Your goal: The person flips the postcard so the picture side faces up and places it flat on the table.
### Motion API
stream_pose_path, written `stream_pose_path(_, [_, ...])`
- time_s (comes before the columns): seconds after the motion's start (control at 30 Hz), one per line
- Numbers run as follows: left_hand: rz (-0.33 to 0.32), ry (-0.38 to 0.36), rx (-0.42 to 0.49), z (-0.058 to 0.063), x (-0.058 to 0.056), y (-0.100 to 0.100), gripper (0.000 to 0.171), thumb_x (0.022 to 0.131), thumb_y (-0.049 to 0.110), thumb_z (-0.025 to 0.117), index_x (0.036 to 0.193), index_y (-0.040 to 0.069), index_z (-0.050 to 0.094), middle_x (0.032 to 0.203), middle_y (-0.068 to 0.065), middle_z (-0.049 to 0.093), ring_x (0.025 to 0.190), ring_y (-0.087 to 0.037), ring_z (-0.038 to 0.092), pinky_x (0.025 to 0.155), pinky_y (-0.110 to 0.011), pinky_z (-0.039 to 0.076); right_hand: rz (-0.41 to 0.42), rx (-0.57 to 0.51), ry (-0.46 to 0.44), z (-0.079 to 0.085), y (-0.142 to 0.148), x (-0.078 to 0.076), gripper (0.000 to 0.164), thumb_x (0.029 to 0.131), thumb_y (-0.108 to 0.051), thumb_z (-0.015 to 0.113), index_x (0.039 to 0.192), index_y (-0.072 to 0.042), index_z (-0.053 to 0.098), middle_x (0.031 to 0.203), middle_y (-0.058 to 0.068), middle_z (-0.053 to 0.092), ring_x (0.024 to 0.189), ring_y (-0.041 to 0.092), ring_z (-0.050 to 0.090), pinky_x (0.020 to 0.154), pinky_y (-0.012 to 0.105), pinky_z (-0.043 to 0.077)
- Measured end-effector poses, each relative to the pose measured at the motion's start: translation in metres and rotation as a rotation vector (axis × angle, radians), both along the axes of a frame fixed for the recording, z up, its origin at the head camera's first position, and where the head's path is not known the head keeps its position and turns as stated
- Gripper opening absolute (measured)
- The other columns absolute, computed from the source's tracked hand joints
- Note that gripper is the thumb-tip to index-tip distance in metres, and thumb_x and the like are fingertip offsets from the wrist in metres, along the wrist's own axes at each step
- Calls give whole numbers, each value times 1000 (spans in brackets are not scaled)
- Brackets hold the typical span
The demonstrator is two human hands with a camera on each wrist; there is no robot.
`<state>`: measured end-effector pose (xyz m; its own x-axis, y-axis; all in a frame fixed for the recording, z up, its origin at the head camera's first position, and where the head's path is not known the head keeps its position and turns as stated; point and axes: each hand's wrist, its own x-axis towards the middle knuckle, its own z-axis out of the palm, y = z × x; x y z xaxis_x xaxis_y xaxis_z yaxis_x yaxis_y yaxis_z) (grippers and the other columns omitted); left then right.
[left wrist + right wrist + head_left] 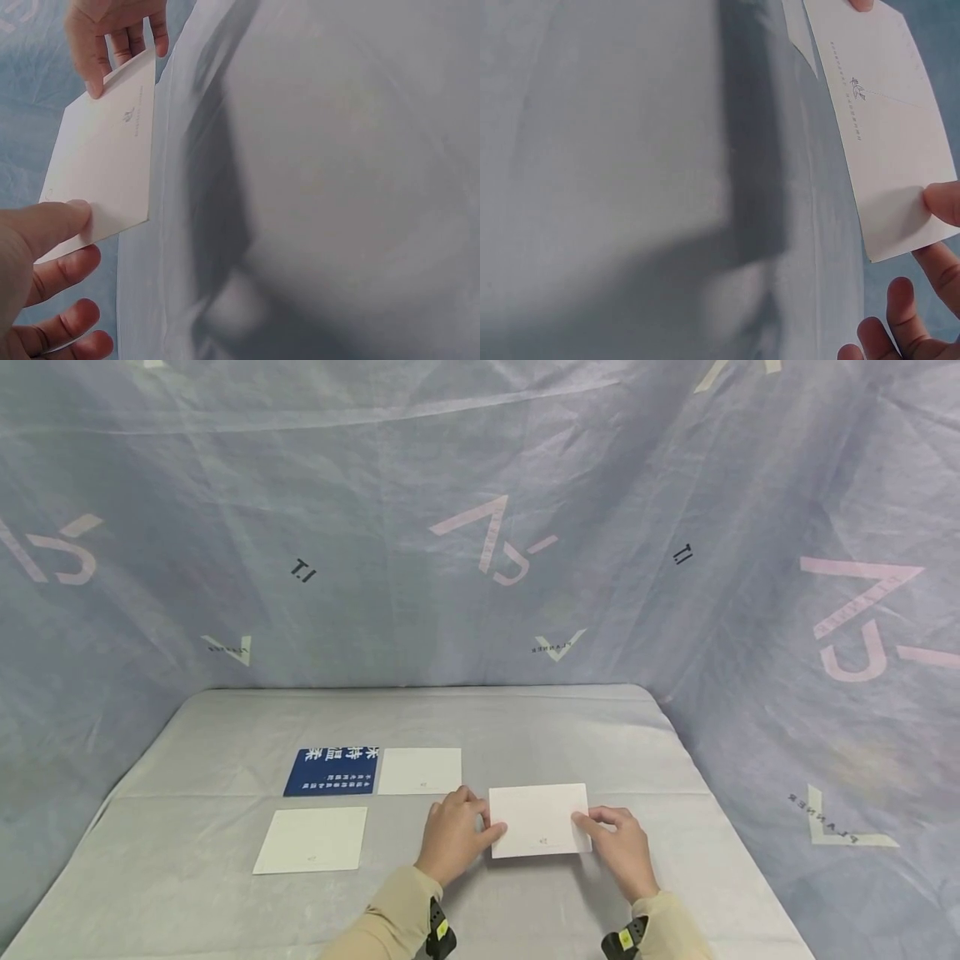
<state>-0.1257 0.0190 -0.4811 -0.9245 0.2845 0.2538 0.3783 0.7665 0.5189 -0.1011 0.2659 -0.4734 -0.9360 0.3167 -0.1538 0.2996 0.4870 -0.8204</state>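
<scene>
Head view: the left hand and right hand pinch opposite short ends of a white card, held above the grey table; to its left lie a blue card with white lettering, a blank-looking card just beside it, and a cream card nearer the person. Left wrist view: the left thumb presses the white card's face, one finger supports it behind, and a shadow falls below. Right wrist view: the right thumb likewise grips the face, near a small printed mark.
</scene>
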Motion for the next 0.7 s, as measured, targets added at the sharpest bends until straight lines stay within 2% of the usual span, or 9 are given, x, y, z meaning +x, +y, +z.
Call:
stream_pose_path(0.23, [-1,7,-19,-6,-1,4,35,86,39,80,67,23,55,91,2,59,83,-15,56,72,-33,37,1,9,4,1,3,1,38,94,-33,71,105,4,73,132,24,54,126,43,48,103,61,37])
stream_pose_path(0.7, [-9,10,-21,-6,2,12,34,85,37,81,67,22,57,89,2,58,82,-15,55,71,-32,37,-2,44,-1,-2,11,3,39,94,-34,71,106,3,74,131,24,56,125,43,50,101,61,39])
